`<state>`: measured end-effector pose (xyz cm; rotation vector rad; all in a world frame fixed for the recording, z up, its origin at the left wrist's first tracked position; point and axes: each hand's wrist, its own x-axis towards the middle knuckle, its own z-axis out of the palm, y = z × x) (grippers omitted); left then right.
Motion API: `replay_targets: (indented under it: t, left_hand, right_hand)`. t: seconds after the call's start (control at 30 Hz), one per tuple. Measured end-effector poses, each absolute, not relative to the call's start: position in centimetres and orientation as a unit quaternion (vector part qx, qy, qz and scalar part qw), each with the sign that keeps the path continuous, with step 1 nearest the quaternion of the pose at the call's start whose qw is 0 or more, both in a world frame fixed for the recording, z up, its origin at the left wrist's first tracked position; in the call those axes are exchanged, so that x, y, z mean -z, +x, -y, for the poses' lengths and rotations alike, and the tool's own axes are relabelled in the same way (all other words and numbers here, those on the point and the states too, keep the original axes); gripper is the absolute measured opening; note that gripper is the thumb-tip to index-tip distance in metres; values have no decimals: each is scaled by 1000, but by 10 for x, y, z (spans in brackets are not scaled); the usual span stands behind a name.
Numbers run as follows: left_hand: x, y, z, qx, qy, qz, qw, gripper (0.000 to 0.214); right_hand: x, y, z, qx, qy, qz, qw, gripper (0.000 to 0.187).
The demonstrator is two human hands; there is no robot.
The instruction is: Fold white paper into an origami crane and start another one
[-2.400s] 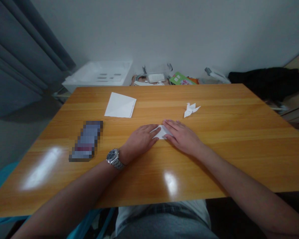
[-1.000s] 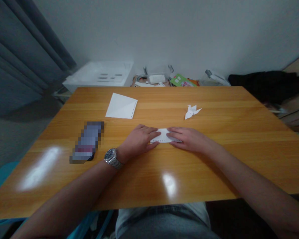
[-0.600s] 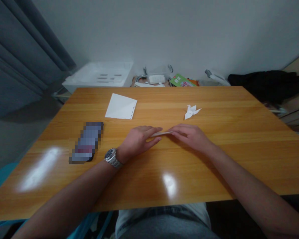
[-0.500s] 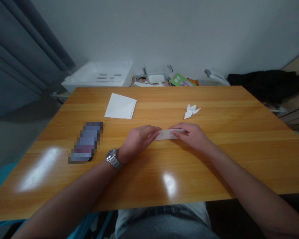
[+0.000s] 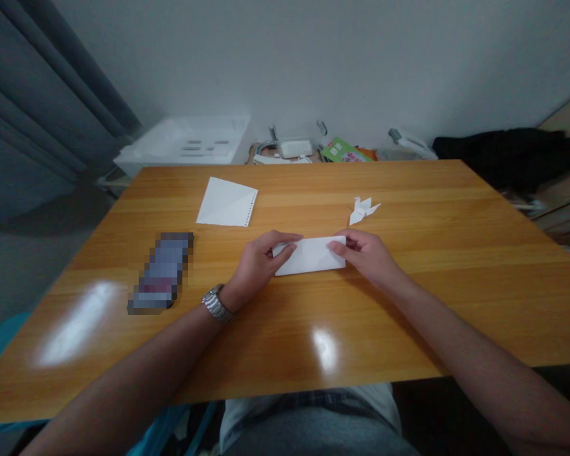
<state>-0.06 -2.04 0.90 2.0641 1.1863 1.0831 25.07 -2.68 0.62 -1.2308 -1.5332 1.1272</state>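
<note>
Between my hands is a folded white sheet of paper (image 5: 310,256), a long flat rectangle tilted a little up off the wooden table (image 5: 285,342). My left hand (image 5: 266,259) pinches its left end, thumb on the near face and fingers behind the top edge. At the right end, my right hand (image 5: 363,253) grips it the same way, thumb on the front and the other fingers mostly hidden behind. Just beyond my right hand stands a white origami crane (image 5: 363,209). A square of white paper (image 5: 227,202) with one perforated edge lies farther off to the left.
A phone (image 5: 164,272), blurred out, lies left of my left hand. Past the table's far edge are a white plastic tray (image 5: 185,142), a green booklet (image 5: 344,151), cables and a dark cloth (image 5: 508,152). A grey curtain (image 5: 42,95) hangs at left.
The paper has turned from a narrow strip low on the table to show a wider face toward me. Both hands still hold its ends, with the thumbs now on the front.
</note>
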Motion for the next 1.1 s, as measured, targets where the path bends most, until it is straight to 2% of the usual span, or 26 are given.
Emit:
replay_targets:
  t: [0.5, 1.1]
  left_hand:
    - [-13, -1, 22, -409, 754, -434, 275, 20]
    - [-8, 2, 19, -457, 661, -468, 368, 28]
  right_hand:
    - [-11, 249, 31, -449, -495, 608, 429, 27]
    - [-11, 250, 31, -437, -501, 609, 433, 27]
